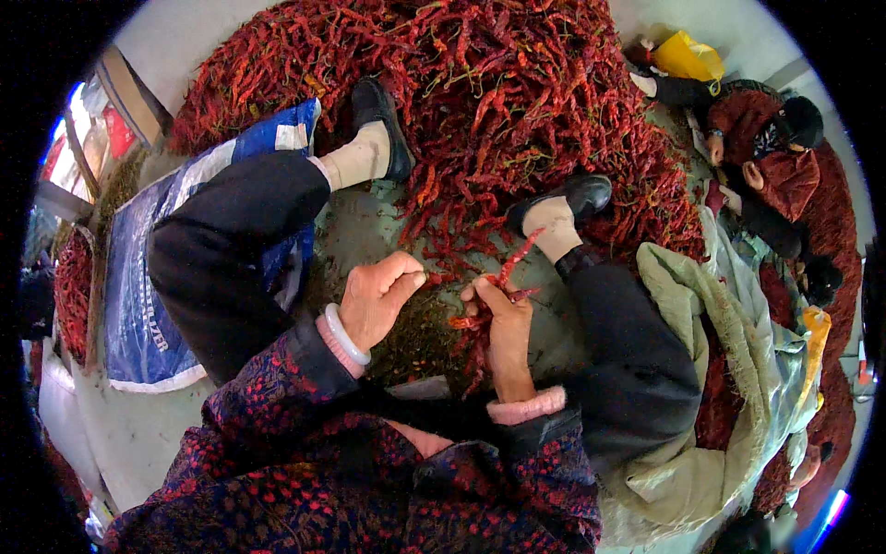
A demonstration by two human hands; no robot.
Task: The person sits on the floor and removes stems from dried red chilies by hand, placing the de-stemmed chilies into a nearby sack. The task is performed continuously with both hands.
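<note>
Several dried red chillies (522,255) stick out of my right hand (508,334), which is closed around them between my knees. Beside it, a short gap to the left, my left hand (374,300) is closed in a pinch, thumb against forefinger. Whatever its fingertips may hold is too small to make out. A white bangle (347,335) circles my left wrist. Beyond both hands rises a large pile of dried red chillies (443,83), some with pale stems. Loose chillies and dark bits of debris (401,346) lie on the floor below my hands.
My black shoes (380,115) rest against the pile's near edge. A blue and white sack (152,305) lies under my left leg. At my right is a pale green sack (738,369). Other people (757,138) sit at the far right, near a yellow bag (688,57).
</note>
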